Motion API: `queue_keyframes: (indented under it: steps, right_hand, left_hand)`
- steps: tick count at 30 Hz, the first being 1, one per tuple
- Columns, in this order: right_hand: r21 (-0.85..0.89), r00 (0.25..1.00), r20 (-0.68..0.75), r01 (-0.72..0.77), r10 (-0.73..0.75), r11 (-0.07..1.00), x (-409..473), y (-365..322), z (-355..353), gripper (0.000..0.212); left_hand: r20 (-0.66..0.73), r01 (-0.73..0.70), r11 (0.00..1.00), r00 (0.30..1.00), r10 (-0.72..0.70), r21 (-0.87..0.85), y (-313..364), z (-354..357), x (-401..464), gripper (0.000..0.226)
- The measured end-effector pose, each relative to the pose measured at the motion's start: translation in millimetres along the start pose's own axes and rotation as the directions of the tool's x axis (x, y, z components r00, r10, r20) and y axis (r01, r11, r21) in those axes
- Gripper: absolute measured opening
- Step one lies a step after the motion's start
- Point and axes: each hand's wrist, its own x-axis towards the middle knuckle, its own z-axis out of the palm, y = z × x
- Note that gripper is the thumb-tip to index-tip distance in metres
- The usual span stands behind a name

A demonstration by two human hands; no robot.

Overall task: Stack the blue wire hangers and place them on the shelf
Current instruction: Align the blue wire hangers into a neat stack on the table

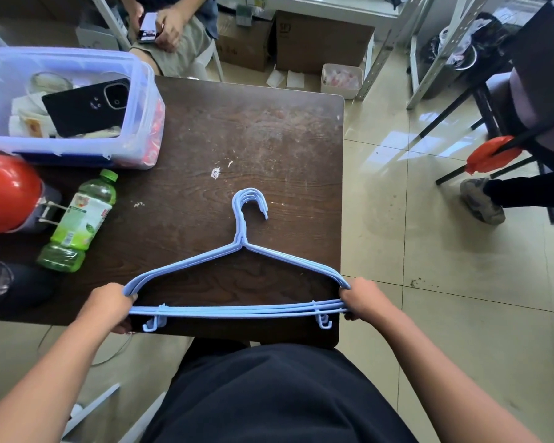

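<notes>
Blue wire hangers (pixel 237 276) lie stacked on the surface (pixel 269 139), left hand (pixel 109 303) and right hand (pixel 363 298) clamped on their ends; shelving remains

**Hangers at the near edge, clutter at the far left**

The stacked hangers (pixel 237 282) lie on the desk (pixel 253 139) near its front edge, hooks pointing away from the person. The left hand (pixel 109 305) holds their left end, the right hand (pixel 365 298) their right end — both at the bottom bar. At the desk's far left corner sits a bin (pixel 61 103) with a phone (pixel 87 107) in it. In front of the bin lies a bottle (pixel 77 222) — left of the hangers, well apart.
</notes>
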Motion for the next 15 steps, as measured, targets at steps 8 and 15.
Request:
queue_keyframes:
  steps: [8,15]
  right_hand:
    - [0.072,0.998,-0.048,0.036,-0.033,0.997,-3.4,-1.2,3.7,0.017]
    - [0.119,0.996,-0.04,0.086,-0.081,0.989,-7.7,-7.2,-4.0,0.023]
  left_hand:
    - [-0.103,-0.064,0.995,0.992,0.071,0.074,-1.8,1.0,2.4,0.015]
    - [-0.13,-0.157,0.986,0.978,0.164,0.062,0.3,7.6,-2.6,0.012]
